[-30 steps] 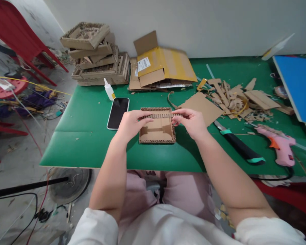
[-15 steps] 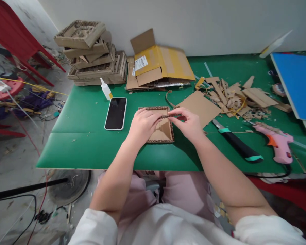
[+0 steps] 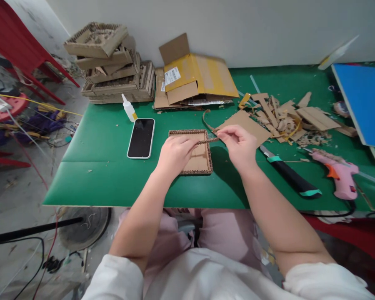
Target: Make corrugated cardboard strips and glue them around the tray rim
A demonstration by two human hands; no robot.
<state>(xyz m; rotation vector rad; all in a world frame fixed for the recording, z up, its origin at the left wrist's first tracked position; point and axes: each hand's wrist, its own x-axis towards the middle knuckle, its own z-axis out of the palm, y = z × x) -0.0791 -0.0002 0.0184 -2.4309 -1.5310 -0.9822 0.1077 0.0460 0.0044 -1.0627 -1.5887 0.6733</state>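
Head view: left hand and right hand pinch a thin cardboard strip over the right rim of a shallow cardboard tray on the table; this looks like fitting the strip, so the next move likely calls for careful alignment

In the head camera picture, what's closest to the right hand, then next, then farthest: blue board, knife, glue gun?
1. Knife, just right of the right hand.
2. Glue gun, farther right, past the knife.
3. Blue board, far right, toward the back.
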